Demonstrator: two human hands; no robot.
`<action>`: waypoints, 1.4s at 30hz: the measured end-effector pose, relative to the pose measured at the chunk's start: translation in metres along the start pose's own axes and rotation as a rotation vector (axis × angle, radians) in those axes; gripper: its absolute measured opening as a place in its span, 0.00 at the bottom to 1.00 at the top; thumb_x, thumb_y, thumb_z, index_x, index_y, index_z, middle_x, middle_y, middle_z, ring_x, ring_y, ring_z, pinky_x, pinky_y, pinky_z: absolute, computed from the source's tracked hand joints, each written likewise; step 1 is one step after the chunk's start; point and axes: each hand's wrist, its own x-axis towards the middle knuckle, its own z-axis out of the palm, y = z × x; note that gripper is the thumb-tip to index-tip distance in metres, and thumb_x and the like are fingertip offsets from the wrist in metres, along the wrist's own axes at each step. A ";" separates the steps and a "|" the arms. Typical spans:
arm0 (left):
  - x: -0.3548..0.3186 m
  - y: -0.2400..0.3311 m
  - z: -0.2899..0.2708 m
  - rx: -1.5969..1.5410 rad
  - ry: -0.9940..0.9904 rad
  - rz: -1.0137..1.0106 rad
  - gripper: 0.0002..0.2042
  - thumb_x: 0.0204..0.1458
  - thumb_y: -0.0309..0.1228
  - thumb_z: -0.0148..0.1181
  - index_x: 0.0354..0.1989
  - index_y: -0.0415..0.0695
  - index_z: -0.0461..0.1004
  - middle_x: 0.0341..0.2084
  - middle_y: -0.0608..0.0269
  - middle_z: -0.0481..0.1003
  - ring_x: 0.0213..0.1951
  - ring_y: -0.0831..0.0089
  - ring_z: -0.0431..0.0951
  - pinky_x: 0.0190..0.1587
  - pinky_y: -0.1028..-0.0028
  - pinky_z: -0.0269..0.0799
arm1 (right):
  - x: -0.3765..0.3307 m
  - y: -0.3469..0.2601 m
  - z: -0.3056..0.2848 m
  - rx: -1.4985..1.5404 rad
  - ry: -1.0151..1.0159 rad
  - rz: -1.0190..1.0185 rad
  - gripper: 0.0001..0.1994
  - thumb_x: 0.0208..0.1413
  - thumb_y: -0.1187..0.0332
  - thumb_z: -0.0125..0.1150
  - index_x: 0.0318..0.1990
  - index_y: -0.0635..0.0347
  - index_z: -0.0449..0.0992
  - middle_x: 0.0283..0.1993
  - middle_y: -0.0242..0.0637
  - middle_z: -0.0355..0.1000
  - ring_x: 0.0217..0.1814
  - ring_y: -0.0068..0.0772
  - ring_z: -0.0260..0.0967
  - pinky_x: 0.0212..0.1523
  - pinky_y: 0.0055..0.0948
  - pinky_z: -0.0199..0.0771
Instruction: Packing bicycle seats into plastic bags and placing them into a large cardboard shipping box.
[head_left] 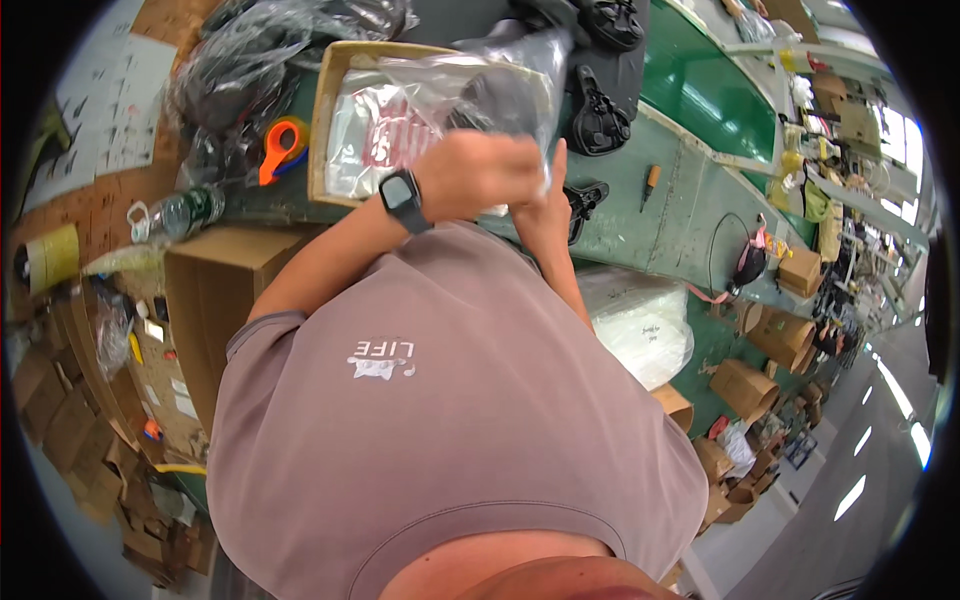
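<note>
Close in front of my chest, both hands meet at the lower edge of a clear plastic bag (542,78). A dark, rounded thing shows through the film; its kind is hard to make out. My left hand (485,172), with a watch on the wrist, is closed on the bag, its fingertips slightly blurred. Beside it, my right hand (541,205) pinches the bag's edge, one finger pointing up along it. Below the bag stands an open cardboard box (318,150) holding flat clear bags with red print (392,135).
Black bicycle-saddle-shaped parts (600,120) lie right of the box on the green bench (625,220), near a screwdriver (651,185). Left are an orange tape dispenser (275,152), a plastic bottle (185,213) and crumpled plastic (235,75). An open carton (215,300) stands by my left arm.
</note>
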 end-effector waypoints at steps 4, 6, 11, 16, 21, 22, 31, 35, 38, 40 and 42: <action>0.013 -0.034 -0.015 -0.101 0.079 -0.092 0.10 0.50 0.28 0.67 0.42 0.47 0.85 0.38 0.65 0.84 0.40 0.63 0.85 0.40 0.65 0.82 | 0.044 -0.002 -0.006 0.870 -0.275 0.445 0.44 0.60 0.69 0.78 0.80 0.60 0.57 0.58 0.45 0.77 0.46 0.39 0.81 0.44 0.37 0.86; -0.002 -0.092 -0.067 0.189 0.252 -0.447 0.12 0.57 0.19 0.68 0.48 0.46 0.88 0.39 0.62 0.85 0.39 0.68 0.85 0.44 0.69 0.81 | 0.068 0.011 -0.030 1.142 -0.459 0.328 0.45 0.64 0.62 0.76 0.83 0.60 0.56 0.57 0.45 0.77 0.51 0.37 0.80 0.56 0.42 0.86; -0.047 -0.202 -0.170 0.113 1.093 -0.932 0.13 0.73 0.33 0.65 0.47 0.34 0.86 0.34 0.63 0.85 0.35 0.77 0.83 0.41 0.74 0.80 | 0.178 0.134 -0.097 0.462 0.160 0.298 0.37 0.67 0.51 0.73 0.75 0.65 0.69 0.58 0.53 0.84 0.53 0.45 0.85 0.54 0.40 0.87; -0.051 -0.207 -0.180 0.570 1.204 -0.950 0.18 0.71 0.38 0.66 0.39 0.31 0.84 0.35 0.54 0.86 0.30 0.71 0.81 0.34 0.71 0.78 | 0.189 0.353 -0.086 -0.073 0.122 0.963 0.62 0.47 0.40 0.85 0.77 0.74 0.57 0.61 0.62 0.79 0.63 0.58 0.80 0.58 0.53 0.84; -0.028 -0.186 -0.010 0.409 0.663 -0.792 0.13 0.63 0.21 0.65 0.55 0.40 0.82 0.45 0.56 0.85 0.46 0.61 0.85 0.47 0.63 0.80 | 0.146 0.403 -0.036 -0.039 0.193 1.001 0.61 0.42 0.43 0.89 0.74 0.75 0.59 0.61 0.60 0.79 0.64 0.56 0.79 0.59 0.53 0.84; -0.051 -0.183 0.042 0.142 0.492 -0.888 0.11 0.63 0.23 0.65 0.52 0.41 0.84 0.44 0.55 0.86 0.42 0.61 0.86 0.46 0.62 0.81 | 0.152 0.386 -0.031 -0.052 0.211 0.956 0.58 0.42 0.45 0.89 0.73 0.72 0.62 0.61 0.59 0.79 0.63 0.56 0.80 0.60 0.52 0.83; -0.127 -0.143 0.255 -0.004 -0.522 -0.950 0.16 0.67 0.46 0.64 0.42 0.44 0.84 0.44 0.46 0.85 0.50 0.44 0.84 0.52 0.49 0.79 | 0.016 0.169 -0.061 -0.119 0.316 0.354 0.35 0.43 0.59 0.87 0.57 0.61 0.76 0.49 0.51 0.82 0.51 0.55 0.82 0.56 0.50 0.81; -0.144 -0.138 0.264 -0.053 -0.441 -0.978 0.14 0.69 0.42 0.60 0.45 0.43 0.83 0.47 0.44 0.84 0.50 0.43 0.83 0.52 0.49 0.78 | -0.074 0.217 0.002 -0.350 0.153 0.443 0.48 0.46 0.66 0.82 0.76 0.54 0.62 0.63 0.58 0.70 0.65 0.67 0.73 0.64 0.56 0.77; -0.157 -0.121 0.253 -0.118 -0.216 -1.125 0.13 0.71 0.38 0.56 0.48 0.42 0.82 0.44 0.45 0.83 0.47 0.45 0.85 0.50 0.53 0.80 | -0.082 0.219 0.037 -0.355 0.131 0.534 0.55 0.47 0.66 0.82 0.82 0.55 0.53 0.57 0.57 0.74 0.57 0.71 0.76 0.61 0.57 0.79; -0.161 -0.119 0.241 -0.560 0.059 -1.500 0.14 0.72 0.38 0.54 0.47 0.40 0.80 0.36 0.55 0.83 0.37 0.62 0.87 0.41 0.63 0.83 | -0.075 0.214 0.044 -0.155 0.115 0.633 0.58 0.48 0.66 0.82 0.84 0.58 0.48 0.52 0.54 0.78 0.47 0.69 0.81 0.56 0.59 0.82; -0.165 -0.117 0.220 -0.685 0.179 -1.555 0.14 0.72 0.38 0.55 0.47 0.40 0.80 0.35 0.59 0.82 0.36 0.68 0.85 0.39 0.66 0.83 | -0.070 0.213 0.025 0.169 0.085 0.656 0.56 0.50 0.66 0.81 0.84 0.61 0.49 0.52 0.52 0.80 0.45 0.65 0.83 0.52 0.56 0.84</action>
